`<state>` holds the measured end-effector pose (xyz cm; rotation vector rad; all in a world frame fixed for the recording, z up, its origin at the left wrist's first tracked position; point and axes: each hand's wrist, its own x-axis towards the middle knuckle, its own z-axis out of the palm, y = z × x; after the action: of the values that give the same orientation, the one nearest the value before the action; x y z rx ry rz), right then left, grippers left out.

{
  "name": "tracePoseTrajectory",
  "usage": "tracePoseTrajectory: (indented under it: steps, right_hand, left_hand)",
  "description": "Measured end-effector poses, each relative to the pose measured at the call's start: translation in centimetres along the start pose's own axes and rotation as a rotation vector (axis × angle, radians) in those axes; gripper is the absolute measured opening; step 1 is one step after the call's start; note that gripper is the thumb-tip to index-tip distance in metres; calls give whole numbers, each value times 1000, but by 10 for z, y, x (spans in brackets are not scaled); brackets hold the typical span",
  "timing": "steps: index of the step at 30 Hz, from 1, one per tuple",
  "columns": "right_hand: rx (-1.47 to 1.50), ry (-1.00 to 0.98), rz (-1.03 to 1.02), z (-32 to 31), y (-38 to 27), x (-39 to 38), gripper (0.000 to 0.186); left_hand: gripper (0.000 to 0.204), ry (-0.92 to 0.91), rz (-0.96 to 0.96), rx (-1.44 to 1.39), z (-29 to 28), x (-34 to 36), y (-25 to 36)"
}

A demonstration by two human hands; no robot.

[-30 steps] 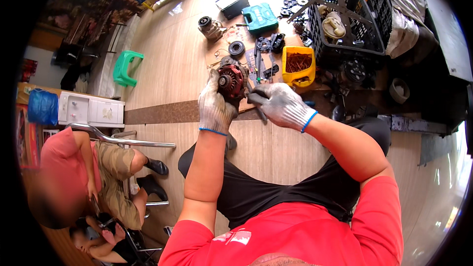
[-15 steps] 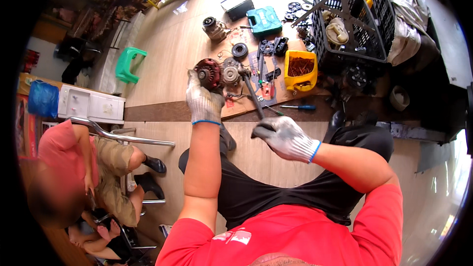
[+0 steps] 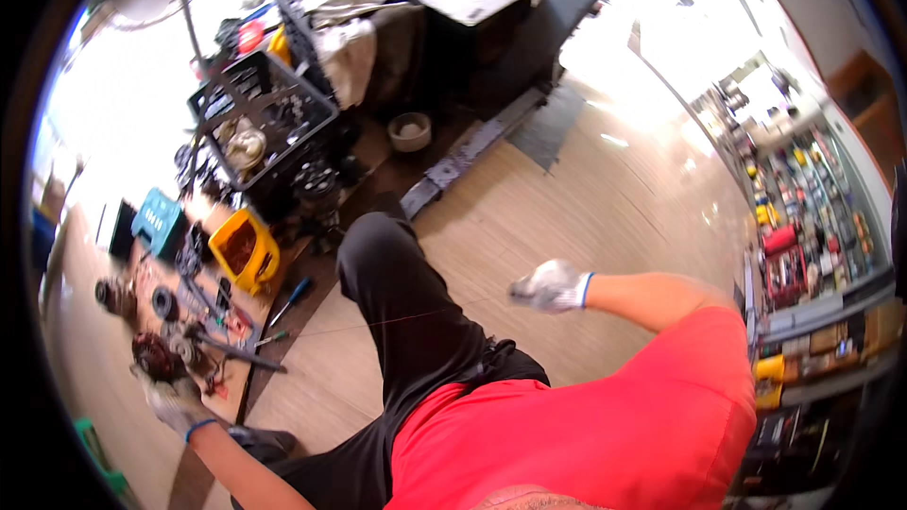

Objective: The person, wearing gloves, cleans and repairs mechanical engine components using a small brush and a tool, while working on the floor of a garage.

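"Floor spreads pale at three o'clock. Any risk?"
"A hard jerk could snap the wire. Left hand curls its fingers round the coil at eight; right hand, at four, looks closed, apparently on the wire."
"Changed?"
"Right hand's swung well away from the coil."

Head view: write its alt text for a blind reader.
A person's gloved left hand holds a round reddish machine part, with a yellow container beyond it. The gloved right hand is out over the floor; a thin reddish strand crosses the black trousers toward it.
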<state>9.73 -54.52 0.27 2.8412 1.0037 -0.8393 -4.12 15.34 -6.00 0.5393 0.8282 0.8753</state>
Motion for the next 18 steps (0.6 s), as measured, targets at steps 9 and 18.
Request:
tracePoseTrajectory:
  steps: [9, 18]
  right_hand:
    - [-358, -505, 1017, 48, 172, -233, 32]
    - [227, -741, 993, 65, 252, -238, 56]
  left_hand:
    - [46, -44, -9, 0, 41, -52, 0]
    - [51, -155, -116, -7, 7, -21, -4]
